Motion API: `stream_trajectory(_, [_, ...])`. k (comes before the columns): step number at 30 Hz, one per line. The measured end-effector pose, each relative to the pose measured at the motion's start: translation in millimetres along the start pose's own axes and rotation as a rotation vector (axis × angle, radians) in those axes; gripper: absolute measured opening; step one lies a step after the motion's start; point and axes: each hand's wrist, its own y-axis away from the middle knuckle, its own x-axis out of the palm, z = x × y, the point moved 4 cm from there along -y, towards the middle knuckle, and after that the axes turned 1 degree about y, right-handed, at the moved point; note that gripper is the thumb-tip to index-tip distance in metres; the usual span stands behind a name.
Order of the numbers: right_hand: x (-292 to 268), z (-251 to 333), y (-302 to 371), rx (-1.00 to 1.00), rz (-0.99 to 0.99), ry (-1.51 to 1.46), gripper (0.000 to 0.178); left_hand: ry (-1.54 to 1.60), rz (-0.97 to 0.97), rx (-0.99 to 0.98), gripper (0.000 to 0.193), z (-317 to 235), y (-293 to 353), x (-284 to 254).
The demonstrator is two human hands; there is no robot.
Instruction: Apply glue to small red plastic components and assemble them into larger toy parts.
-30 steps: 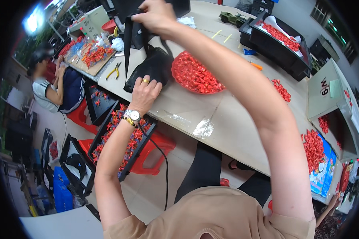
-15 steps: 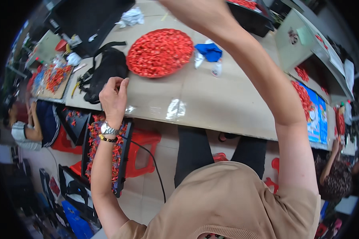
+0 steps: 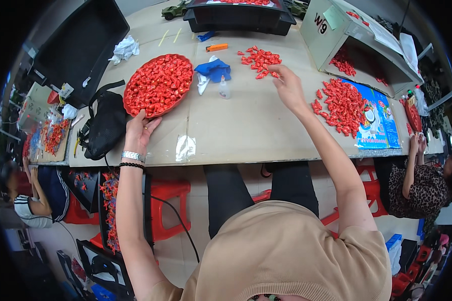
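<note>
My left hand (image 3: 139,131) is at the near edge of a round red tray (image 3: 181,100), its fingers closed on the rim. The tray is heaped with small glossy red pieces (image 3: 158,83). My right hand (image 3: 290,89) reaches to the near right edge of a loose pile of similar red pieces (image 3: 258,58). Its fingers are bent but apart, and I see nothing held between them. Between the hands lie a crumpled blue cloth (image 3: 216,69) and a small clear bottle (image 3: 224,89). An orange lighter-like object (image 3: 217,47) lies behind them.
A larger red heap (image 3: 342,105) lies on a blue printed sheet (image 3: 381,120) at right, below a grey open-fronted box (image 3: 331,30). A black bag (image 3: 105,128) lies left of the tray. Black bins (image 3: 241,19) stand behind. People sit at far left (image 3: 32,200) and far right (image 3: 417,190).
My right hand has come down from beyond the top edge to the small red pile. My left hand has moved onto the tray's rim. The whole view has shifted, showing more of the table's far side.
</note>
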Motion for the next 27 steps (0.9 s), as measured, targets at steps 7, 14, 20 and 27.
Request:
stream_trajectory(7, [83, 14, -68, 0.179, 0.459, -0.131, 0.044, -0.023, -0.119, 0.007, 0.034, -4, -2, 10])
stream_trajectory(14, [148, 17, -92, 0.068, 0.517, -0.039, 0.06, 0.079, -0.095, 0.016, 0.041, -3, -2, 13])
stream_trajectory(20, [171, 33, -103, 0.027, 0.516, -0.061, 0.06, 0.197, -0.053, 0.062, 0.049, 9, 3, -16])
stream_trajectory(27, [177, 19, -119, 0.427, 0.681, -0.632, 0.053, 0.279, -0.071, 0.099, 0.052, 12, 22, -21])
